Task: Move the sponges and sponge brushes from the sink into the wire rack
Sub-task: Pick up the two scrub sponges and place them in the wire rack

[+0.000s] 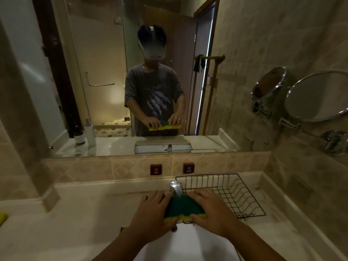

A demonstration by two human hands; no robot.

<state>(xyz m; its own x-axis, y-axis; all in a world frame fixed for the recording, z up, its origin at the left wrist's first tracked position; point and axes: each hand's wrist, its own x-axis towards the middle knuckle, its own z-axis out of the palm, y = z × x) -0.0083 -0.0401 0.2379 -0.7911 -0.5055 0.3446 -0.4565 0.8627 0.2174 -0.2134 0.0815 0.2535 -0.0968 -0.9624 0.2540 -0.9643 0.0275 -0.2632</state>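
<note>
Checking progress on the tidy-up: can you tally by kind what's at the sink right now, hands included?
Hands: 2, left hand and right hand
Green-and-yellow sponges: 2, left sponge and right sponge, one in each grip
Wire rack: 1
Faucet: 1
Total: 6

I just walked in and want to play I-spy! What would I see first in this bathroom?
First, two hands, the left hand and right hand, each holding a green and yellow sponge side by side above the white sink, just in front of the faucet. To the right on the counter sits a black wire rack with nothing in it. Above, the big mirror reflects the person holding the sponges.
</note>
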